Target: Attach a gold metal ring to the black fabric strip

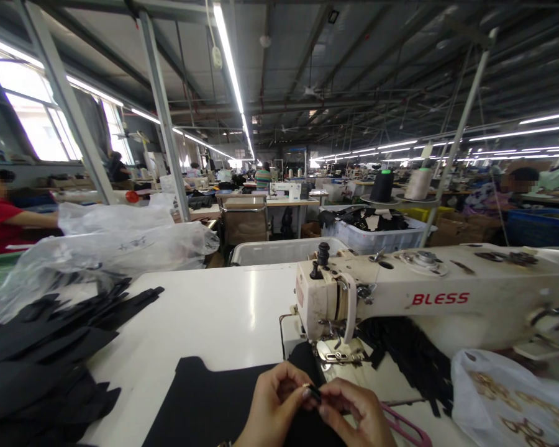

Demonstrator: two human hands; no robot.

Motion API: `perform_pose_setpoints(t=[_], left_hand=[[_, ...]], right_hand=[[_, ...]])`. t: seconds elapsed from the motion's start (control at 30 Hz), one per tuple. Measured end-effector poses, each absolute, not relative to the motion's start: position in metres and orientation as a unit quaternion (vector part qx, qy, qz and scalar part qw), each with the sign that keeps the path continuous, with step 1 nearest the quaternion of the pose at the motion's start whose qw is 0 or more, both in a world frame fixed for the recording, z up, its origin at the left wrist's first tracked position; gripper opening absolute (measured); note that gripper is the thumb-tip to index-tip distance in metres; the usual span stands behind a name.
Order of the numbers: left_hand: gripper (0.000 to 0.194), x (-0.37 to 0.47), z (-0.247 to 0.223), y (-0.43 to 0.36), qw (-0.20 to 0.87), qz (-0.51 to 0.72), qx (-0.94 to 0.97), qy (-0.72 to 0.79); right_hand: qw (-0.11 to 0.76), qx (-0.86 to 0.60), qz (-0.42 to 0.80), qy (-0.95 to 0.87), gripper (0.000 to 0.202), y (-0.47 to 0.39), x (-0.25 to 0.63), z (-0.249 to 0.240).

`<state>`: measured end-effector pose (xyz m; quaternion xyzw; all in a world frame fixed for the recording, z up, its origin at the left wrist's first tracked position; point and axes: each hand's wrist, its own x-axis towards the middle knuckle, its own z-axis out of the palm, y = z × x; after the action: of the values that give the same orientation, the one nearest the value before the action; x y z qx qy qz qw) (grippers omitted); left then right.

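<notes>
At your far left a heap of black cut pieces (41, 354) lies on the table (205, 310). One black fabric panel (214, 403) spreads flat before you, running under your left hand (272, 406). Its fingers (302, 390) pinch narrow on one small black strip (314, 392), long axis roughly left to right. Your right hand (356, 415) meets it from the other side, fingers closed on the same strip. The presser foot (338, 355) of the one Bless sewing machine (438, 298) sits just beyond.

Garment factory: rows of sewing machines (428, 298), fabric bins (377, 239).
</notes>
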<state>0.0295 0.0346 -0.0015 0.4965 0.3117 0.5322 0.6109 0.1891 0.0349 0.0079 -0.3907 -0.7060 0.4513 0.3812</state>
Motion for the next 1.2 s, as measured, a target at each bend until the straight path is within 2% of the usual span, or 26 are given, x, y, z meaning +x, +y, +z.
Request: perform_pose_setpoints(t=[0.13,0.3,0.43,0.77,0.83,0.97,1.03,1.13,1.2], left_hand=[[0.032,0.029,-0.002,0.034,0.606,0.533,0.494,0.322],[0.032,0.031,-0.003,0.032,0.605,0.537,0.496,0.317],[0.03,0.031,-0.004,0.031,0.601,0.537,0.501,0.316],[0.034,0.029,-0.003,0.035,0.635,0.514,0.479,0.322],[0.025,0.026,-0.002,0.035,0.585,0.501,0.541,0.337],[0.009,0.021,0.005,0.034,0.33,0.473,0.738,0.35],[0.009,0.021,0.012,0.033,0.234,0.452,0.799,0.32],[0.007,0.023,0.019,0.031,0.153,0.411,0.855,0.277],[0.013,0.026,0.02,0.03,0.108,0.387,0.876,0.266]], right_hand=[[0.418,-0.436,0.498,-0.623,0.03,0.034,0.183,0.005],[0.445,-0.469,0.526,-0.552,0.045,0.032,0.177,0.007],[0.427,-0.467,0.535,-0.559,0.046,0.036,0.181,0.0],[0.374,-0.44,0.651,-0.492,0.047,0.044,0.184,-0.001],[0.371,-0.449,0.672,-0.458,0.045,0.044,0.183,0.001],[0.367,-0.45,0.714,-0.391,0.04,0.044,0.183,0.004],[0.361,-0.445,0.733,-0.366,0.036,0.043,0.182,0.006],[0.359,-0.448,0.748,-0.333,0.033,0.041,0.181,0.008],[0.366,-0.454,0.75,-0.311,0.03,0.041,0.181,0.009]])
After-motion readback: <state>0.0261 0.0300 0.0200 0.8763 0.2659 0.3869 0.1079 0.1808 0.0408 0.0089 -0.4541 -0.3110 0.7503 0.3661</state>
